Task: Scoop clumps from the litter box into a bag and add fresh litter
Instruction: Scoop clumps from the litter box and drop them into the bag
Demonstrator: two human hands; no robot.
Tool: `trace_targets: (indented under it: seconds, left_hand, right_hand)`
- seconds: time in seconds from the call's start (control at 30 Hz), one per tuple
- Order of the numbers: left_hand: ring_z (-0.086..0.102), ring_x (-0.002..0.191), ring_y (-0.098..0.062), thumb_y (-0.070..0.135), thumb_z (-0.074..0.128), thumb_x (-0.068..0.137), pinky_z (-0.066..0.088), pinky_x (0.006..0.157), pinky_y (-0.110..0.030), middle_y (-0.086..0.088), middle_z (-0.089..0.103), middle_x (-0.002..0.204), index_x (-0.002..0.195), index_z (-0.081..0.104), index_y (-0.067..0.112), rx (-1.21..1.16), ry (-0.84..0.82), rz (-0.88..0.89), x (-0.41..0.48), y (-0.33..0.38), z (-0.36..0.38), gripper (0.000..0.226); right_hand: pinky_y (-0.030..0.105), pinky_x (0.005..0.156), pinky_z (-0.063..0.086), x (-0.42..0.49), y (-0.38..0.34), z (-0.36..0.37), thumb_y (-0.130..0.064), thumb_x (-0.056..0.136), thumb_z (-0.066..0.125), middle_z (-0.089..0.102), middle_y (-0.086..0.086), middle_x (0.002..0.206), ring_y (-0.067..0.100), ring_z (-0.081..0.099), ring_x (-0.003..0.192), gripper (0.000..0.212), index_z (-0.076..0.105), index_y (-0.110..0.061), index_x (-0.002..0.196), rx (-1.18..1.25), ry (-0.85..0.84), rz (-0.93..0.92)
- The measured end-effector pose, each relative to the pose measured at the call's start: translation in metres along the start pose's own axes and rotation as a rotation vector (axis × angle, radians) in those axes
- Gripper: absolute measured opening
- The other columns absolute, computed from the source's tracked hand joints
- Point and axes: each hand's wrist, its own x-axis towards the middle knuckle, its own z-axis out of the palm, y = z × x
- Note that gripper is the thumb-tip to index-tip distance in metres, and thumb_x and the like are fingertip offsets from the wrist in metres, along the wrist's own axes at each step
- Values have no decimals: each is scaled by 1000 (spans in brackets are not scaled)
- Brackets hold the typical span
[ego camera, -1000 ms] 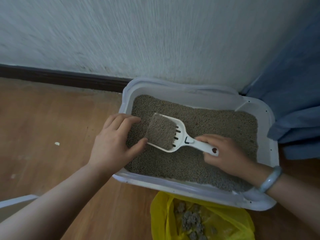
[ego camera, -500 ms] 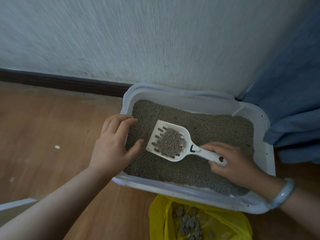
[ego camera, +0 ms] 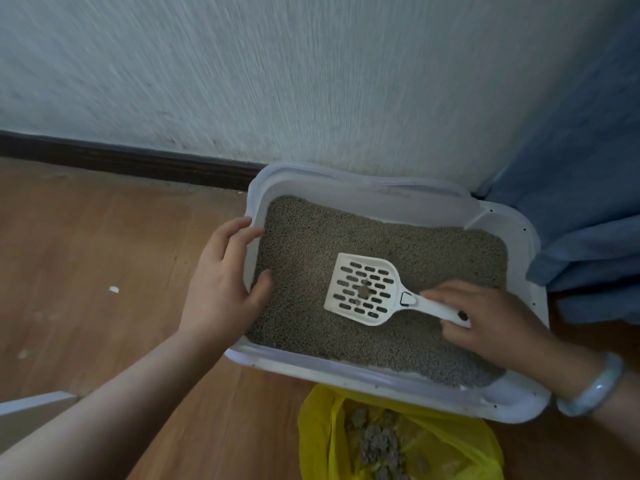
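A white litter box (ego camera: 388, 379) full of grey-brown litter (ego camera: 311, 237) sits on the wooden floor against the wall. My right hand (ego camera: 491, 320) grips the handle of a white slotted scoop (ego camera: 363, 289), held level over the litter with only a small clump or two left on its blade. My left hand (ego camera: 221, 285) clasps the box's left rim, thumb inside on the litter, fingers over the edge. Below the box's near rim lies an open yellow bag (ego camera: 398, 441) holding several grey clumps.
A textured white wall with a dark baseboard (ego camera: 121, 161) runs behind the box. Blue fabric (ego camera: 581, 202) hangs at the right, touching the box's corner. A white scrap (ego camera: 114, 289) lies on the floor at left, and a pale board edge (ego camera: 34, 403) shows at lower left.
The scoop was full of litter a second ago; the loose grains have sifted through and it is now nearly bare. It has shifted right, toward the middle of the box. My left hand stays on the rim.
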Motion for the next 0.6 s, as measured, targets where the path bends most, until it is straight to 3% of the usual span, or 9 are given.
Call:
trace_targets:
  seconds: [0.07,0.2,0.3,0.37,0.5,0.6]
  left_hand:
    - [44,123,-22,22,56,77,35,95,-30,-7,44,136,126,50,10,-7,0,-3,0,1,-1,51]
    - [42,123,-20,20,55,78,34,96,-30,-6,45,135,128,48,11,-10,-9,-7,1,3,-1,51]
    - [43,124,-21,19,55,78,34,98,-31,-6,46,135,128,48,11,-11,-10,-2,1,2,-2,51]
    - [42,124,-21,19,55,78,34,99,-31,-7,47,134,127,48,10,-6,-13,4,2,2,-2,51]
    - [42,125,-20,19,55,78,30,101,-26,-6,48,133,127,49,9,-9,-14,11,2,0,-2,50]
    - [41,123,-19,16,56,77,23,100,-15,-7,49,132,125,49,9,-21,-9,18,3,-2,-1,49]
  right_hand:
    - [8,57,29,2,-8,-5,-19,74,70,62,-17,109,-3,50,74,46,64,-27,119,-48,-26,-45]
    - [25,47,44,16,-38,-15,-25,66,64,67,-11,100,12,64,75,48,66,-26,114,-302,-67,-218]
    - [26,64,42,27,-68,-16,-21,83,52,57,-9,116,14,58,98,46,51,-29,128,-429,-155,-182]
    - [27,67,43,34,-84,-12,-19,84,47,56,-6,114,17,56,99,42,51,-25,126,-465,-191,-166]
    - [31,73,51,51,-93,8,-19,82,51,58,-3,113,23,59,97,39,55,-21,120,-403,-250,-138]
    - [35,81,51,61,-83,27,-21,82,56,59,-4,120,20,59,98,42,55,-23,124,-195,-276,-141]
